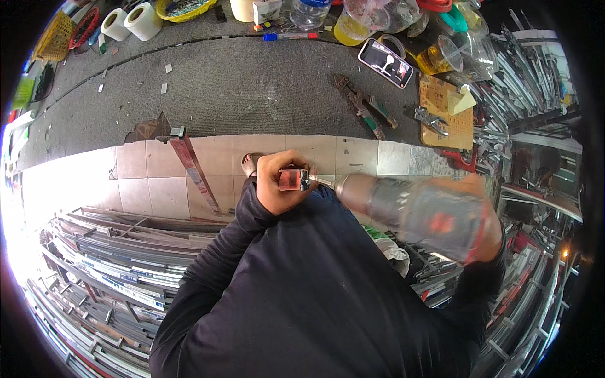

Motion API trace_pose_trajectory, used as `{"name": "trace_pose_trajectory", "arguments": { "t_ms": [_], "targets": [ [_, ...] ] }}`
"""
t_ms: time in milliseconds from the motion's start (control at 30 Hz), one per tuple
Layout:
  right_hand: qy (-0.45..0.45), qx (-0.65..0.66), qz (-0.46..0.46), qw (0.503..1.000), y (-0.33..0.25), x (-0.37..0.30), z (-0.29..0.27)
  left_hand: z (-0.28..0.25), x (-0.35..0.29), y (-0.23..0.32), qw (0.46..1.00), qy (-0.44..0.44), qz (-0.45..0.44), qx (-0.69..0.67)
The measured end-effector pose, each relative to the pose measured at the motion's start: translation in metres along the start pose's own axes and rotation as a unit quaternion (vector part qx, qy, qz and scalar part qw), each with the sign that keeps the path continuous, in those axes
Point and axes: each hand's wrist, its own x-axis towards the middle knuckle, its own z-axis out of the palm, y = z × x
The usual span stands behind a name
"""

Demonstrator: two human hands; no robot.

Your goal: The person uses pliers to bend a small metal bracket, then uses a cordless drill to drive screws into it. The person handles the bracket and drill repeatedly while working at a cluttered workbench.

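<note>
My left hand (272,192) is closed around a small red rectangular piece (290,179) with a metallic edge on its right side. My right hand (489,236) wraps the rear of a power drill (409,214), and motion blurs both. The drill's thin bit (322,181) points left and reaches the metallic edge of the piece, though I cannot tell whether it has entered. Both hands are above the floor, in front of my dark shirt and short of the bench edge.
The grey-covered bench (227,82) holds pliers (365,106), a lit phone (386,62), a marker (290,37), and a wooden board (463,129). Plastic cups and jars crowd its back right. A reddish bar (194,173) stands left of me. Metal profiles (120,264) are stacked at both sides.
</note>
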Motion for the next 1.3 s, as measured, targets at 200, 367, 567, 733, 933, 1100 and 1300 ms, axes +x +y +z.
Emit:
{"name": "trace_pose_trajectory", "arguments": {
  "t_ms": [200,367,567,733,933,1100,1300],
  "targets": [
    [0.173,-0.032,0.008,0.984,0.017,-0.015,0.014,0.000,0.005,-0.004,0.999,0.041,-0.008,-0.008],
    [0.122,0.198,0.070,0.970,0.040,-0.008,0.053,-0.007,0.006,-0.014,0.997,0.076,-0.002,0.012],
    [0.113,0.221,0.024,0.968,0.060,0.009,0.084,-0.013,0.007,-0.028,0.988,0.133,-0.080,-0.001],
    [0.168,0.600,0.113,0.774,0.049,0.002,0.092,-0.015,-0.002,-0.027,0.997,0.074,-0.023,0.007],
    [0.087,0.397,0.067,0.911,0.053,-0.004,0.069,-0.015,-0.007,-0.024,0.997,0.053,-0.049,0.042],
    [0.105,0.424,0.128,0.890,0.044,-0.003,0.062,-0.014,-0.002,-0.027,0.998,0.042,-0.023,0.032],
    [0.066,0.313,0.108,0.941,0.044,-0.003,0.054,-0.009,-0.001,-0.030,0.999,0.045,-0.013,0.014]
  ]
}}
